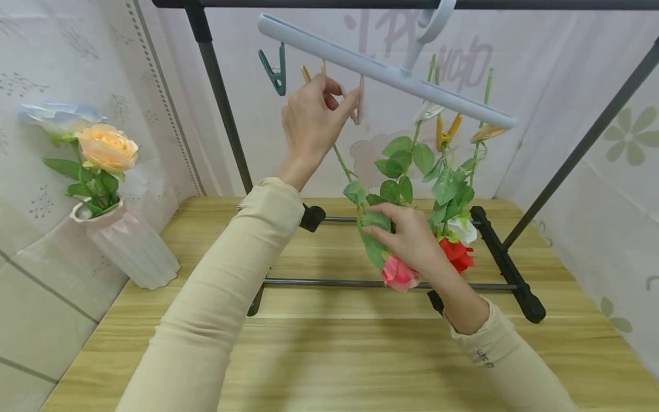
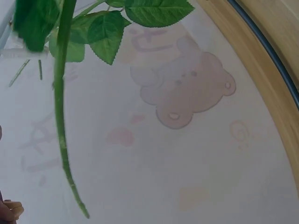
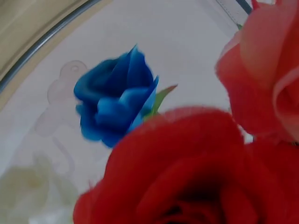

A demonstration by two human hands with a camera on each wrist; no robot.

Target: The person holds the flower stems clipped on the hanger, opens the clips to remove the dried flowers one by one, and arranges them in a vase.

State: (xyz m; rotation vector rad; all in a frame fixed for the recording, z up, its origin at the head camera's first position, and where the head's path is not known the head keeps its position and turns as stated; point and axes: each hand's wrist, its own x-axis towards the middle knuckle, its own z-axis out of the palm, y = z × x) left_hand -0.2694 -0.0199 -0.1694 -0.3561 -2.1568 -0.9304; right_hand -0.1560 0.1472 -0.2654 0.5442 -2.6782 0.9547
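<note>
My left hand (image 1: 311,114) is raised under the left half of a white hanger (image 1: 340,54), its thumb and finger pinching a pale pink clothespin (image 1: 359,103). Lower down, my right hand (image 1: 412,234) grips an artificial pink rose (image 1: 399,273) by its leafy stem, bloom downward. The rose's bare green stem (image 2: 60,116) runs up beside the left hand; its cut end shows free in the left wrist view. Right of it, a red rose (image 1: 457,254) and a white rose (image 1: 461,230) hang head down. A blue rose (image 3: 117,98) shows in the right wrist view.
The hanger hooks onto a black rack (image 1: 329,4) standing on a wooden table (image 1: 350,349). A green clothespin (image 1: 275,70) hangs at its left, a yellow clothespin (image 1: 447,133) at its right. At left, a white vase (image 1: 134,246) holds an orange rose (image 1: 107,147) and a pale blue flower (image 1: 62,116).
</note>
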